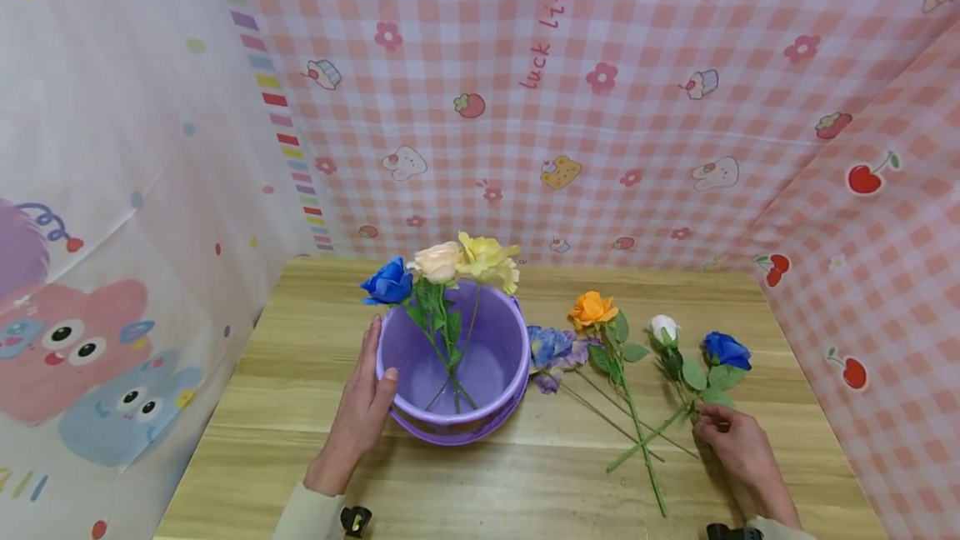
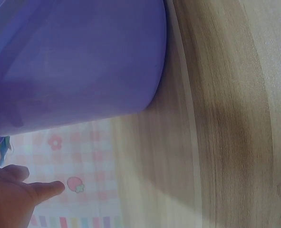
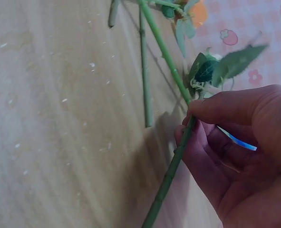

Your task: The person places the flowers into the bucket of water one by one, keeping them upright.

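Observation:
A purple bucket (image 1: 450, 423) stands on the table, with a blue rose (image 1: 387, 281), a cream rose (image 1: 437, 262) and a yellow flower (image 1: 486, 258) leaning inside it. My left hand (image 1: 358, 407) rests against the bucket's left side, fingers extended and thumb near the rim. On the right, thumb and fingers of my right hand (image 1: 738, 444) pinch a green rose stem (image 3: 171, 171) just below the leaves. Above that hand lie a white rose (image 1: 664, 328) and another blue rose (image 1: 726, 350); I cannot tell which one the pinched stem belongs to.
An orange rose (image 1: 592, 309) lies between bucket and right hand, its stem crossing another green stem. Blue and purple flowers (image 1: 551, 346) lie right beside the bucket. Patterned cloth (image 1: 600, 123) hangs behind the wooden table (image 1: 300, 340) and on both sides.

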`<state>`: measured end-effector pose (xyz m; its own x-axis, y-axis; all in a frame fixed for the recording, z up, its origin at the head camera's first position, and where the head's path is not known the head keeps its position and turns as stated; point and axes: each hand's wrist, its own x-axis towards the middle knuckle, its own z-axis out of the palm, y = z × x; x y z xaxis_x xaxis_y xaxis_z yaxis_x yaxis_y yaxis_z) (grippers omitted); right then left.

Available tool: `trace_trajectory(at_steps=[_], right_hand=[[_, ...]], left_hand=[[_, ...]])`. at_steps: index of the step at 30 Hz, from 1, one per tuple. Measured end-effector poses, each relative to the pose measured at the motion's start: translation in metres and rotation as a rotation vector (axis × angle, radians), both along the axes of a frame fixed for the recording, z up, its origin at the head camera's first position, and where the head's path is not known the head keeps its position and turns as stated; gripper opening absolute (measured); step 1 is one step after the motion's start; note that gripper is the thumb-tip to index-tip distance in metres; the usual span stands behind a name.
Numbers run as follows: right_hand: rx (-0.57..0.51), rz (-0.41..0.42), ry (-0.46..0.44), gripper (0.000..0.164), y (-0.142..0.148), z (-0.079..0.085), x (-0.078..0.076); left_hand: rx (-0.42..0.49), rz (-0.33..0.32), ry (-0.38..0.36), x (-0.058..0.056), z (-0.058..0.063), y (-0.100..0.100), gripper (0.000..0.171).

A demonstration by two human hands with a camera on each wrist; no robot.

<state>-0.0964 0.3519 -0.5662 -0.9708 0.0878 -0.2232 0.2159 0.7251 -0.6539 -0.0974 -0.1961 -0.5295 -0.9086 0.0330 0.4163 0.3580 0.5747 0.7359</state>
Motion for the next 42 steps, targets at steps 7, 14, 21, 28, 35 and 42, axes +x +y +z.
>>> trace_trajectory(at_steps=[7,14,21,28,35,42], right_hand=[[0.003,-0.025,0.048,0.028,-0.001,0.006,0.000],[-0.020,-0.077,0.050,0.024,-0.005,0.016,0.000],[-0.097,-0.128,0.100,0.034,-0.015,0.029,0.003],[-0.228,-0.172,0.187,0.042,-0.023,0.038,0.005],[-0.363,-0.207,0.221,0.048,-0.031,0.049,0.005],[-0.405,-0.253,0.248,0.052,-0.043,0.063,0.003]], left_hand=[[0.006,0.000,0.010,0.000,0.000,0.000,0.069],[0.007,0.001,0.008,0.000,0.000,0.000,0.069],[0.003,0.006,-0.003,0.000,0.001,0.000,0.069],[0.003,0.018,-0.026,0.001,0.001,0.001,0.070],[0.003,0.017,-0.024,0.001,0.001,0.001,0.070],[0.002,0.009,-0.008,0.000,0.001,0.001,0.070]])
